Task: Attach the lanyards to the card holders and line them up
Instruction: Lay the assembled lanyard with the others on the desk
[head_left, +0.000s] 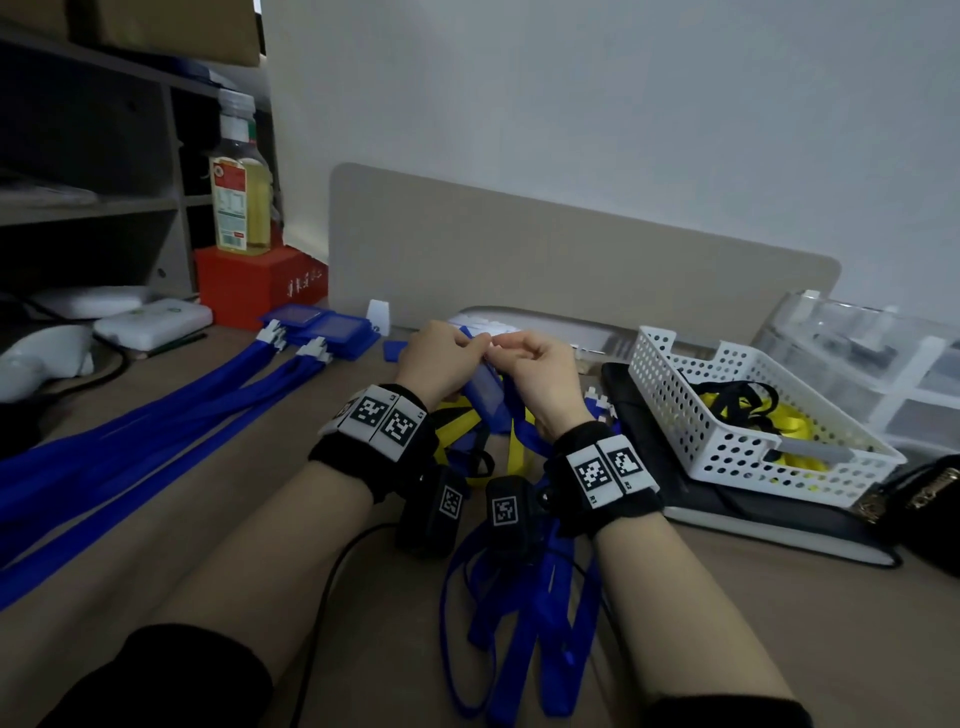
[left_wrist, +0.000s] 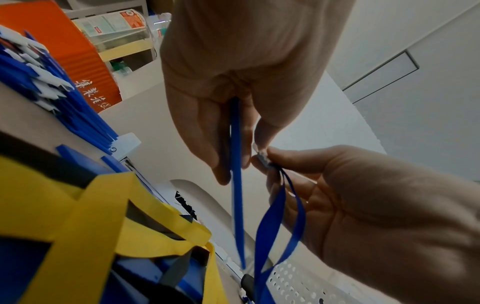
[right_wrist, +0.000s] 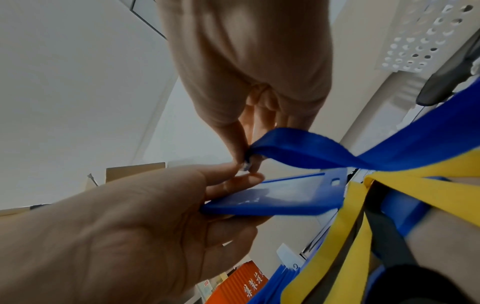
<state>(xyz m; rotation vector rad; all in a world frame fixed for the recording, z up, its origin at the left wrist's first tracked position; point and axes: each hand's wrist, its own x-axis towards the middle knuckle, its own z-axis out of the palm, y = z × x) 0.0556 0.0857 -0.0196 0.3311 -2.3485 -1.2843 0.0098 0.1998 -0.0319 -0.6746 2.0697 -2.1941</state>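
Holding both hands together mid-desk, just above the far end of the loose blue straps, I've got the left hand (head_left: 439, 358) clamped on a blue card holder (right_wrist: 275, 197) w/ fingers and thumb along its edge, and the right hand (head_left: 540, 374) pinching the small pale clip (left_wrist: 262, 157) at the end of a blue lanyard (left_wrist: 270, 226), fingertips nearly touching the left's. I judge the holder light and stiff, a rigid plastic frame w/ a slick clear window, so best gripped by the rim close to the slot (right_wrist: 335, 181); the strap is soft and limp, no use pushing it, so the hold has to stay on the clip itself. The clip looks tiny and prob. slippery. Finished sets (head_left: 322, 338) lie far left, straps trailing toward me. Hard to make out: in the head view my knuckles hide the clip and slot entirely; the wrist views show the holder edge-on or blurred, and I can't tell whether the clip is open, or whether it's already through the slot. A yellow strap (right_wrist: 337, 236) tangle covers what lies beneath the hands.
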